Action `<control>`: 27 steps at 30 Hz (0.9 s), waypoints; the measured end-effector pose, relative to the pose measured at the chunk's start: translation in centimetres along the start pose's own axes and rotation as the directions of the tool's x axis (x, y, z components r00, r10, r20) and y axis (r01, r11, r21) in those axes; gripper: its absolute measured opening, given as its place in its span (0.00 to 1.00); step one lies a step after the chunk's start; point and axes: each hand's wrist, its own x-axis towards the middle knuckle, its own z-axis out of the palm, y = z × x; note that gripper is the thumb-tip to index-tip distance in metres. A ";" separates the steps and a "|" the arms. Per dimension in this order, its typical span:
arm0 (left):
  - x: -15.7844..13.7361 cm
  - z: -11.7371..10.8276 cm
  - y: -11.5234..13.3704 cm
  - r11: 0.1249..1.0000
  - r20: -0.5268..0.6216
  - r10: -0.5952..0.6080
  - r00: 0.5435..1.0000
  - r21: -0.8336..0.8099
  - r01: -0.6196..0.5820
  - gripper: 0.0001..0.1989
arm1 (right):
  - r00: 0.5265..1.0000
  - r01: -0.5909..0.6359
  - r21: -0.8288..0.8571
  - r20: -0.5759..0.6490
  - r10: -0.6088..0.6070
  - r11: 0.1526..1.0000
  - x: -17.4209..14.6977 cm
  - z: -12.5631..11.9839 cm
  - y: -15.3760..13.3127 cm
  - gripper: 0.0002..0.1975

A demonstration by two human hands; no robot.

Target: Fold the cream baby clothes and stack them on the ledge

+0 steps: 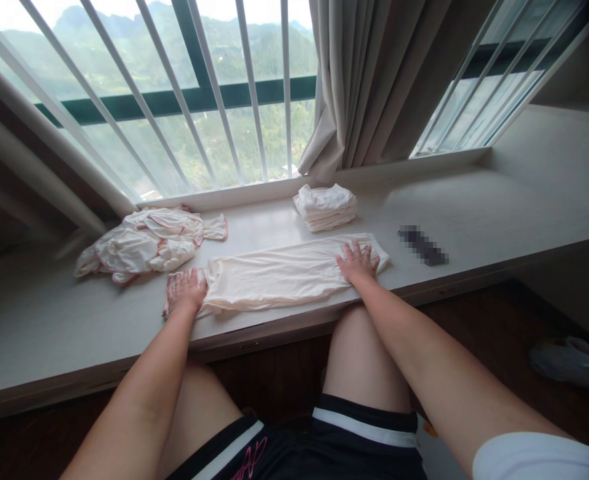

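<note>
A pair of cream pants (274, 273) lies flat and lengthwise along the front of the white window ledge, a gathered waistband at its right end and pink trim at its left. My left hand (187, 291) rests on the left end, fingers spread. On the right end, just short of the waistband, my right hand (358, 262) presses down with its fingers apart. Behind the left end is a crumpled heap of cream clothes (144, 243) with pink edging. A neat stack of folded cream clothes (325, 207) sits behind the right half.
A dark pixelated object (423, 245) lies on the ledge (499, 200) to the right. Grey curtains (354, 80) hang beside the barred window (199, 100). My knees are close under the ledge's front edge. A pale plastic bag (574, 360) is on the floor at right.
</note>
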 end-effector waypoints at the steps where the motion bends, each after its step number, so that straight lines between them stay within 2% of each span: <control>1: 0.5 0.4 -0.5 0.999 -0.015 -0.017 1.000 0.048 0.017 0.35 | 1.000 -0.018 0.004 -0.002 0.018 1.000 0.3 -0.1 0.8 0.37; 7: 2.7 1.4 -4.1 0.979 -0.057 -0.050 0.997 0.194 0.060 0.36 | 0.998 -0.055 0.021 -0.025 0.055 0.998 1.6 -0.3 5.5 0.38; 14: 3.7 0.2 -10.7 0.949 -0.065 0.012 0.998 0.316 0.009 0.37 | 0.997 -0.070 0.005 -0.014 0.070 0.998 2.7 -0.6 9.6 0.39; 19: 4.5 -0.4 -13.9 0.923 -0.011 0.052 0.999 0.383 -0.044 0.35 | 0.999 -0.039 0.001 -0.017 0.039 0.999 3.0 -0.9 10.4 0.40; 27: 6.3 -0.2 -15.6 0.898 -0.017 0.109 0.994 0.431 -0.091 0.35 | 1.000 0.029 -0.042 0.012 -0.028 0.999 3.4 -0.9 10.7 0.38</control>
